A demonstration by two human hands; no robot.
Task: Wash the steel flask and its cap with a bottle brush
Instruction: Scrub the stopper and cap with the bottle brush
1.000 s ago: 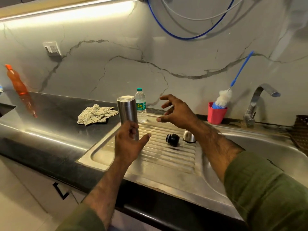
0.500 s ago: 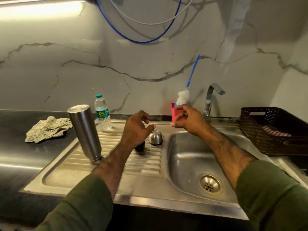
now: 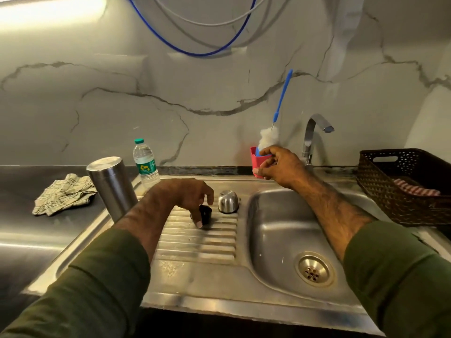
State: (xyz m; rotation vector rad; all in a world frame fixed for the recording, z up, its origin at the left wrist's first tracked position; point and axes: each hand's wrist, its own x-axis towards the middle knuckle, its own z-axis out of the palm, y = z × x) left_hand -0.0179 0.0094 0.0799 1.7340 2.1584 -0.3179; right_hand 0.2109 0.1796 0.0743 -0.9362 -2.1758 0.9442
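We see a silver brushed-steel cylindrical flask (image 3: pixel 111 189), a domed silver steel cap (image 3: pixel 228 201), a small black stopper (image 3: pixel 205 213), a white-bristled bottle brush with a blue handle (image 3: pixel 282 96) in a red cup (image 3: pixel 256 164), a beige checked cloth (image 3: pixel 64 193), a green-capped clear bottle (image 3: pixel 145 162), a dark brown woven basket (image 3: pixel 402 186) and olive-green sleeves (image 3: pixel 97 289).

a home kitchen: steel sink (image 3: pixel 273 242), tap (image 3: pixel 314 132), marble-look backsplash (image 3: pixel 195 93).

Your single head-worn camera looks forward and down, close over the ribbed stainless-steel sink unit (image 3: pixel 200 242), facing the veined marble-pattern wall (image 3: pixel 170 89).
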